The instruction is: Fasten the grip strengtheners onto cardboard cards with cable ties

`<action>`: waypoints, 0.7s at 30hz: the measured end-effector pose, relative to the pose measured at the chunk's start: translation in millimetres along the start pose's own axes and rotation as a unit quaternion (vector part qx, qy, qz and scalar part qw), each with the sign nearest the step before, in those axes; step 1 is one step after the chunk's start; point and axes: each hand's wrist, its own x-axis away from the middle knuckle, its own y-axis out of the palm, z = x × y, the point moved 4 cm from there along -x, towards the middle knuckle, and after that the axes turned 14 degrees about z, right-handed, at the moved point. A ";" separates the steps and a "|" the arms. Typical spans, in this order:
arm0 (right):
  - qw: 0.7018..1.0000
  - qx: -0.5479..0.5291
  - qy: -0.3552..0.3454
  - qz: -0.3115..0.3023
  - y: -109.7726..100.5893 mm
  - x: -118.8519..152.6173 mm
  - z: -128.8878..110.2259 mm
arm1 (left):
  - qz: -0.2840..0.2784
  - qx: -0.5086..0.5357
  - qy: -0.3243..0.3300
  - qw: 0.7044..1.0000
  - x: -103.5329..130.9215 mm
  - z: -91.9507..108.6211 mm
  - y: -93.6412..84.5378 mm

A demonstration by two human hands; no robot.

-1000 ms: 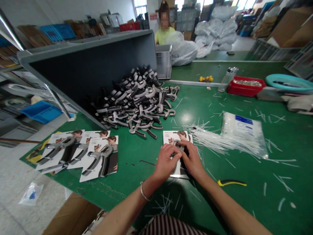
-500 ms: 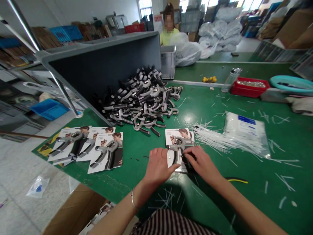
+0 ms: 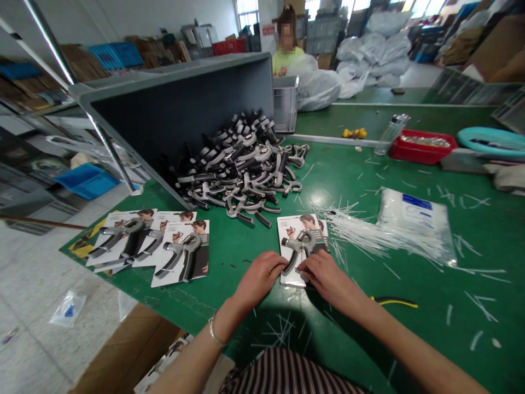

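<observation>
**Striped garment (image 3: 283, 372), Slim Bracelet (image 3: 213, 330)**

The garment is dark maroon-brown with narrow pale stripes. Left of it, the thin, silvery bracelet circles the wrist below the left hand (image 3: 259, 276). On both sides of the garment, the visible forearms are bare.

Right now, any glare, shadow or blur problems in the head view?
Head view: bright glare on the green table beyond the card; dark shadow below the right hand; inside of the grey bin nearly black; windows blown out; background bags soft.
</observation>
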 end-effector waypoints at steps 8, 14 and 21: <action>0.997 -0.044 -0.014 0.069 2.9 -1.9 5.8 | 0.071 0.158 -0.105 0.979 1.8 -16.8 18.8; 0.989 -0.070 0.067 0.109 6.7 -3.4 16.0 | 0.055 0.254 -0.145 0.955 6.1 -20.2 24.1; 0.981 -0.082 0.097 0.146 6.3 -2.8 17.2 | 0.104 0.193 -0.088 0.972 2.7 -13.8 20.1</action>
